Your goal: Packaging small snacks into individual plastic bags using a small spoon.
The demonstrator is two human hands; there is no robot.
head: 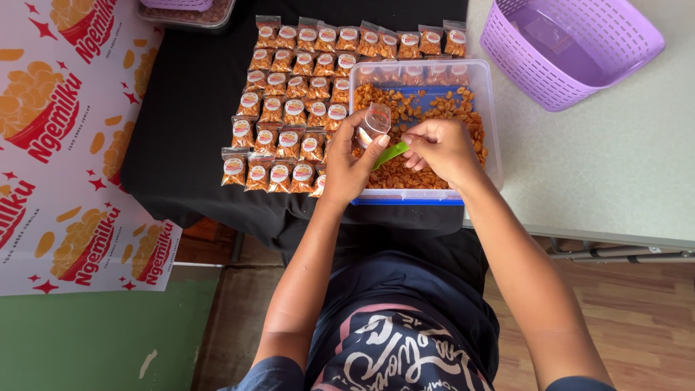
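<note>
A: Near side: our left hand [352,161] has its grip clamped on a small clear pouch [376,121], mouth tilted toward the scoop so the fill drops in.

B: Right hand [441,147] pinches the green scoop [392,153], just under the pouch, both over the clear tub [486,108] of orange snacks [405,174]. Beyond: filled packets [289,108] in rows on the bench [181,130].

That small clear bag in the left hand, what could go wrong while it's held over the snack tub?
The small clear bag, pinched by the left hand, looks floppy, so snacks off the green scoop in the right hand might miss its mouth. Any that miss on the left could roll among the filled packets on the black cloth. The clear tub sits near the table edge, so a nudge could tip it.
</note>
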